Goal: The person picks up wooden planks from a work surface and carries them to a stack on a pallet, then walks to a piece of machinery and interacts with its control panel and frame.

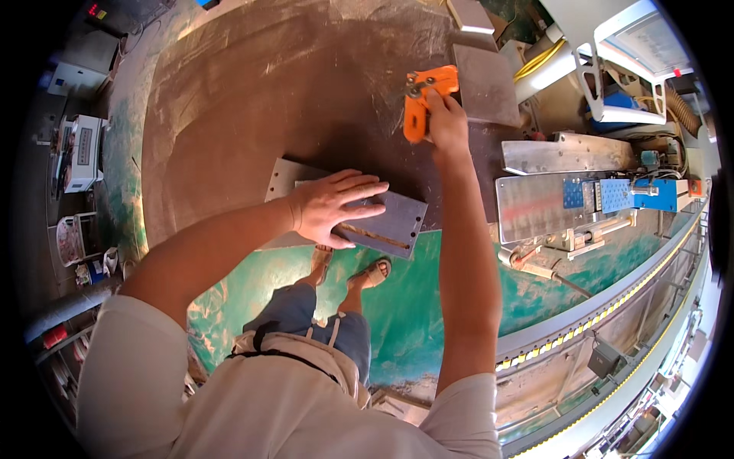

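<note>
My left hand (336, 206) lies flat, fingers spread, on a grey metal plate (397, 222) with small holes along its edges. The plate rests at the near edge of a dark, scratched steel table (290, 99). A second, lighter plate (281, 177) lies under it. My right hand (447, 122) reaches further out over the table and grips an orange hand tool (422, 96) with a metal jaw at its top, held just above the table surface.
Grey flat plates (483, 84) lie at the table's far right. A machine with shiny steel covers and blue parts (604, 195) stands to the right. A curved conveyor rail (612, 306) runs lower right. Green painted floor (413, 306) lies below, my sandalled feet on it.
</note>
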Available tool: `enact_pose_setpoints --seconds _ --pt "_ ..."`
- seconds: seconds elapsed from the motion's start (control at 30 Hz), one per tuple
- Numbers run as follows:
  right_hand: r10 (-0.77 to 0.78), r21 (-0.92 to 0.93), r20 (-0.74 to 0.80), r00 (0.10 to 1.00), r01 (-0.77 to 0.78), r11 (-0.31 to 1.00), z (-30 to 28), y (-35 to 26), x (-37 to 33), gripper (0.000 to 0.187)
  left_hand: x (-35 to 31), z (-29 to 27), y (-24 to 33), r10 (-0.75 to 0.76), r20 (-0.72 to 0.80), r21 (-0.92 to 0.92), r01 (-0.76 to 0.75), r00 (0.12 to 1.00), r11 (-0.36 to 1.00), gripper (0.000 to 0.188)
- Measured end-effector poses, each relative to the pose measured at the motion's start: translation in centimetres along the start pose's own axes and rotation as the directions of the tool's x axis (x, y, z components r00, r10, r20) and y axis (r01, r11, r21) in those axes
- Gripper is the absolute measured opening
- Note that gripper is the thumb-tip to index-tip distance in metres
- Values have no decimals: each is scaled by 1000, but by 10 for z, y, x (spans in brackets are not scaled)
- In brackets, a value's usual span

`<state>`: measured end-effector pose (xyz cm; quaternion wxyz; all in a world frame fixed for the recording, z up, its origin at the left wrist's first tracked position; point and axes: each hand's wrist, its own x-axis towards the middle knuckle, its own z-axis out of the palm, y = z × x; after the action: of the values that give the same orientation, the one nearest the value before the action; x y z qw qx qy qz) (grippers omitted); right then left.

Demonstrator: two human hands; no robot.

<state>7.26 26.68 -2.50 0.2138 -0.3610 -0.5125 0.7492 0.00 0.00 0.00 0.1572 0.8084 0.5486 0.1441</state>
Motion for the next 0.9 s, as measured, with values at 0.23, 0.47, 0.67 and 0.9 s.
enact_pose_setpoints --seconds 0.23,0.47,0.67,0.9 --pt "92 170 -91 992 -75 983 39 -29 58 31 -7 -12 10 -71 -61 10 72 996 997 81" --pt "-106 145 -271 957 149 978 -9 21 -215 28 3 -20 18 -37 -123 -29 34 992 999 81" --pt "344 425 -681 646 -33 905 10 161 -490 18 -16 -18 30 -39 -184 93 57 982 994 81" --pt "493 542 -777 391 18 840 67 268 -716 24 -29 27 42 -30 -215 69 46 976 997 73"
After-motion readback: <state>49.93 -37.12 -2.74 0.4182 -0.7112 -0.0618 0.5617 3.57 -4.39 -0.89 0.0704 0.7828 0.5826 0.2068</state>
